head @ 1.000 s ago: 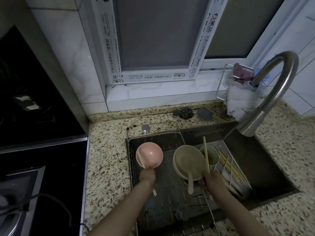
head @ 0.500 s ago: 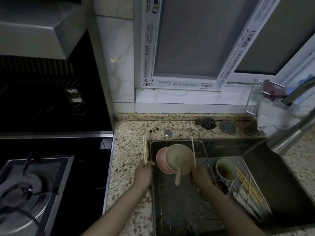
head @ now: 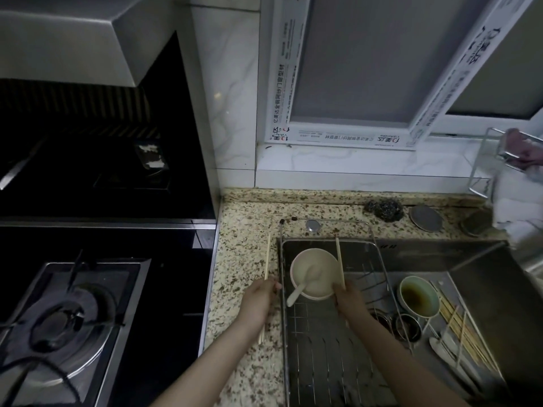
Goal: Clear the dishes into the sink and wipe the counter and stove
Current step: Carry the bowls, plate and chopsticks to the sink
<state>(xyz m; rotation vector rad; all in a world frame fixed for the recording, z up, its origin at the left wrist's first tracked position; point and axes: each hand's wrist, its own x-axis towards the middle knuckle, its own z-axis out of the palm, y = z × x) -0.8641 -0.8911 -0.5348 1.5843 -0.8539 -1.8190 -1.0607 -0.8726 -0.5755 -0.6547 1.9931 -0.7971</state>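
Note:
My left hand grips a pair of chopsticks upright over the speckled counter, just left of the sink rack. My right hand pinches another chopstick at the right rim of a cream bowl. That bowl holds a white spoon and sits at the far left of the wire rack over the sink. A pinkish rim shows under the cream bowl; the pink bowl is otherwise hidden.
In the sink lie a green bowl with brown residue, two small metal cups and several skewers. Steel wool and a drain cover sit behind. The gas stove is at the left; cloths hang at the right.
The cream bowl has moved left onto the pink bowl at the rack's far left. My left hand has let go of the pink bowl and shifted left over the counter with its chopsticks.

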